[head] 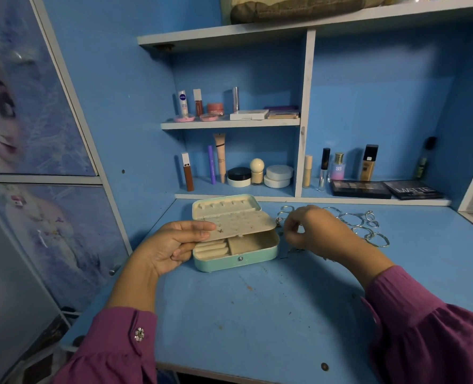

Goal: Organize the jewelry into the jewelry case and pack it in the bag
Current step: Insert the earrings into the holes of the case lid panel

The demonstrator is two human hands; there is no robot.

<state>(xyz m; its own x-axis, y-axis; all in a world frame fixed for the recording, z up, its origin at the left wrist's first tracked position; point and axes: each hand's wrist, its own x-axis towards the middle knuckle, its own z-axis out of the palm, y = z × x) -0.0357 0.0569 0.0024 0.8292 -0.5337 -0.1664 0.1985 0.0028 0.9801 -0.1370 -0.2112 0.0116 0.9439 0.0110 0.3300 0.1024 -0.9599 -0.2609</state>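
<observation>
magenta sleeves [113, 345], jewelled cuff button [139, 334]

Blue desk [257, 314] before me. Shelves hold cosmetics: Nivea stick [183, 102], pink jar [215, 108], foundation bottle [369, 162], two palettes, one [359, 188] beside Matte one [412, 189].

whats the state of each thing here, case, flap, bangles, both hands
jewelry case: open, lid up, on the desk
earring flap: lifted, held at its left edge
silver bangles: loose on the desk, right of the case
left hand: holds the flap
right hand: fingertips pinched; what they hold is too small to tell
</observation>
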